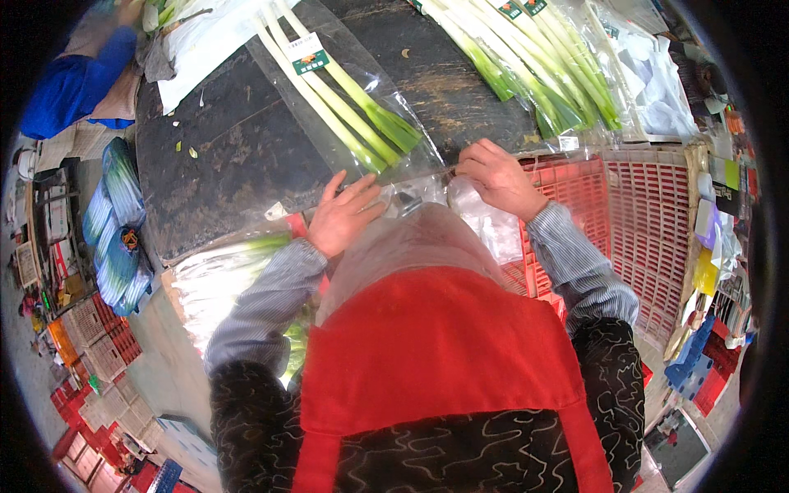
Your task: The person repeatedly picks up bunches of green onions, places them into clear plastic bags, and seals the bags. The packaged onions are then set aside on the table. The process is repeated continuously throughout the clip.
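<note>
Three leeks [354,114] lie side by side in a clear plastic bag [290,105] on the dark table [209,179]. A printed label [307,54] sits across their white stalks, and their cut green ends point towards me. My left hand [346,212] rests with its fingers apart at the bag's near end, by the table edge. At the bag's near right corner, my right hand [498,177] has its fingers curled together and appears to pinch the plastic; its fingertips are partly hidden.
Several bagged leeks [536,68] lie at the back right, beside white plastic bags [656,92]. Red crates [570,209] stand below the table at right. More leeks [216,289] sit below my left arm. A person's blue sleeve [86,80] shows at far left.
</note>
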A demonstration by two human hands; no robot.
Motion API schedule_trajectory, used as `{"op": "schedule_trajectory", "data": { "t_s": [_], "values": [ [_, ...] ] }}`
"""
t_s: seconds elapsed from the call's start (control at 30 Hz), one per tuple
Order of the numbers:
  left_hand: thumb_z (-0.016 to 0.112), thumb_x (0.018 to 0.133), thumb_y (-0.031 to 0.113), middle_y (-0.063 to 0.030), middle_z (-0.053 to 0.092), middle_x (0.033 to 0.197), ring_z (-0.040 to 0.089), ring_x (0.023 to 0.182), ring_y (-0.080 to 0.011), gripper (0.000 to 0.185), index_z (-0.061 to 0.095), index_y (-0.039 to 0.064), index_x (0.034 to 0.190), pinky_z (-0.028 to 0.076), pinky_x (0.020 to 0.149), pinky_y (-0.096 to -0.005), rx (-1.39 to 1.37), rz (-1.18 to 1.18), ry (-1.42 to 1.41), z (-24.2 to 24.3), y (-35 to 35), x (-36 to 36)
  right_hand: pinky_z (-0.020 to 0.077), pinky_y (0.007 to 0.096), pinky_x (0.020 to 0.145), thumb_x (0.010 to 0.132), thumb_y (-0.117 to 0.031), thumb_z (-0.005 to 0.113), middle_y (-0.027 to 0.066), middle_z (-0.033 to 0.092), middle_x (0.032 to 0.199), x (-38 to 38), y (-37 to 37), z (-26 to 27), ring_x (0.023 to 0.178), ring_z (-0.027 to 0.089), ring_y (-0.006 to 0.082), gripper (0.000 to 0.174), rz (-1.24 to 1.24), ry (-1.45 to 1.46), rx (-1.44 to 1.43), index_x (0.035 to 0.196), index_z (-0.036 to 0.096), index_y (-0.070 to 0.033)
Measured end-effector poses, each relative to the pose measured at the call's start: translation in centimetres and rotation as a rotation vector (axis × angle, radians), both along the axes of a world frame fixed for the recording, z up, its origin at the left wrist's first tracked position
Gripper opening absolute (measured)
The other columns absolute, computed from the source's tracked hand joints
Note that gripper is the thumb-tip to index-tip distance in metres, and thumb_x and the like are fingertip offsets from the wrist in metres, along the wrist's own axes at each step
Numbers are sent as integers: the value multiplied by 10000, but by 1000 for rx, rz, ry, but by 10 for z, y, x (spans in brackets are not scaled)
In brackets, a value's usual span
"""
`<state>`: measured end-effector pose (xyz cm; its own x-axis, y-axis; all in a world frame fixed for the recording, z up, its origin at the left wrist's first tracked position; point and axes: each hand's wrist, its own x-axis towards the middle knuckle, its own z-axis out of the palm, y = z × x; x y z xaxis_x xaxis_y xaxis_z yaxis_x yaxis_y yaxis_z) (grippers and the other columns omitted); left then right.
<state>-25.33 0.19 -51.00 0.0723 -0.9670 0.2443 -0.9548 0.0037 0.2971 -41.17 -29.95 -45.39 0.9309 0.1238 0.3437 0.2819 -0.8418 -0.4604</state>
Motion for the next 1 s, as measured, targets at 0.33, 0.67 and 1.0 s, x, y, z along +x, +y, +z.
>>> {"op": "schedule_trajectory", "data": {
  "t_s": [0.33,0.67,1.0],
  "values": [
    [669,749,90,-45,702,1072,631,1185,-226,227,725,99,969,419,1054,-504,-123,63,40,-1,36,4,565,442,740,950,-199,525,175,709,1028,-221,3,-166,894,706,338,275,69,1176,-602,1072,667,2],
    [745,729,138,-71,647,1218,566,1241,-267,277,700,110,1001,397,1060,-533,-163,68,89,2,47,7,546,430,745,802,-18,649,164,664,1022,-34,11,19,904,650,347,160,-322,248,58,957,685,-38],
    [651,843,134,-59,554,1402,423,1412,-244,478,594,124,1317,261,1175,-554,139,37,-47,3,28,9,395,469,1070,811,-94,687,-1,540,1447,14,40,-51,1353,437,290,389,237,97,-278,1181,706,-214]
  ]
}}
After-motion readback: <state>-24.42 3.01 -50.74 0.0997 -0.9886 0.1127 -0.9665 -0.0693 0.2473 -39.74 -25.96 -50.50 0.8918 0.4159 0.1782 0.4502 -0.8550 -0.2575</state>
